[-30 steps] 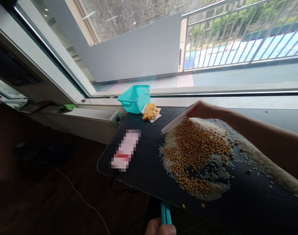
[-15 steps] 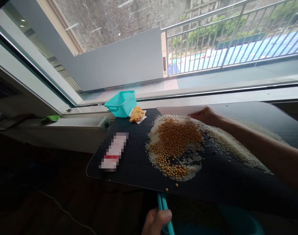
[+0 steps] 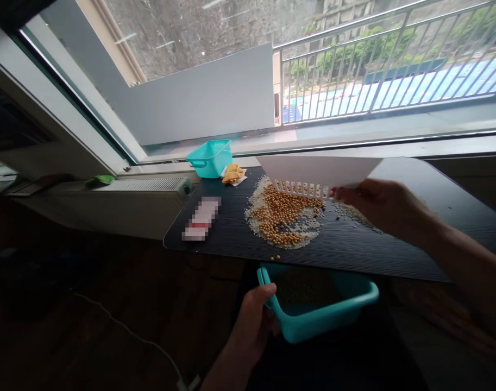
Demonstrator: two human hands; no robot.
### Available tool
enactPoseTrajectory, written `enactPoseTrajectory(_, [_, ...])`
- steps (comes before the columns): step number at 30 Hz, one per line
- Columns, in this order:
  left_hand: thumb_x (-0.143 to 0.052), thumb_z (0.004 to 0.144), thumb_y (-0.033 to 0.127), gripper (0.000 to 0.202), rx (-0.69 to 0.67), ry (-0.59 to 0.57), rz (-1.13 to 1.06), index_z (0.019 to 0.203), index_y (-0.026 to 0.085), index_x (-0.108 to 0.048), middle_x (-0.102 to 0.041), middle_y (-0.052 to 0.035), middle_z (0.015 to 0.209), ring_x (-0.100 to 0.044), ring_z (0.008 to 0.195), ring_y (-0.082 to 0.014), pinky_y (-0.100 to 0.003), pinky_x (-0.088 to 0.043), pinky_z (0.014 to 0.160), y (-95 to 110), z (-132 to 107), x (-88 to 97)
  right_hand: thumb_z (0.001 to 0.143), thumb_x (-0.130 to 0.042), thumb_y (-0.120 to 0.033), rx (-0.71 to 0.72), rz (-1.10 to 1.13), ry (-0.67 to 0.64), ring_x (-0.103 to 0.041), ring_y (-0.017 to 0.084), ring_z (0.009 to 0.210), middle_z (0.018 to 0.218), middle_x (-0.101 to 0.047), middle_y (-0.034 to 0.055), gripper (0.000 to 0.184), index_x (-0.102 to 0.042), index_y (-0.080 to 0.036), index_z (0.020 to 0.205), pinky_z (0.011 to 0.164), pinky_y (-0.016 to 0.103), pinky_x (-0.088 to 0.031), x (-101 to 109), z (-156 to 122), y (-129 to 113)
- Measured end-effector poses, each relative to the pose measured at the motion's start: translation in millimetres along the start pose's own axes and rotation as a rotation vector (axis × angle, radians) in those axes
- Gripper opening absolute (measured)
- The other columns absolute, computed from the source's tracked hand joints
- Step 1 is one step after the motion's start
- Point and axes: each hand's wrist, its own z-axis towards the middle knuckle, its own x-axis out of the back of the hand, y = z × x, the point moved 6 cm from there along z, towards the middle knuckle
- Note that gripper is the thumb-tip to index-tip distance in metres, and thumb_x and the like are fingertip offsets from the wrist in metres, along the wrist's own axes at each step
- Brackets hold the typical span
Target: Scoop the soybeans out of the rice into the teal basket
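My right hand point(image 3: 378, 203) grasps the scoop point(image 3: 316, 171), axis crosswise, slots down; my left hand point(image 3: 251, 320) grips the tub point(image 3: 325, 317).

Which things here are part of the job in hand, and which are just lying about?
In use:
- right hand holding the white slotted scraper
- soybeans mixed with rice on the black table
- left hand holding the teal bin below the table edge

Lying about:
- second teal bin
- yellow crumpled wrapper
- blurred pack
- green item on the radiator
- floor cable
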Motion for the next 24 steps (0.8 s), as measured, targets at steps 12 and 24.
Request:
enactPoseTrajectory(12, [-0.065,0.067,0.046,0.039,-0.013,-0.011,-0.007,0.051,0.018,-0.042,-0.034,0.0078,0.039,-0.034,0.032,-0.0059,-0.020,-0.022,0.034,6,-13,17.0,0.069,-0.061,-0.050,-0.043,0.377,0.121,-0.066,0.020,0.061,0.067,-0.071,-0.0004,0.028,-0.070,-0.027,0.081,0.060,0.030,-0.055,-27,-121,-3])
enactPoseTrajectory(24, [-0.065,0.068,0.045,0.041,-0.020,-0.022,-0.027,0.048,0.018,-0.041,-0.034,0.0074,0.038,-0.034,0.031,-0.0053,-0.019,-0.021,0.033,8,-15,28.4,0.069,-0.057,-0.050,-0.043,0.364,-0.009,-0.066,0.022,0.065,0.069,-0.071,-0.0024,0.026,-0.070,-0.029,0.075,0.061,0.032,-0.055,-41,-113,-11])
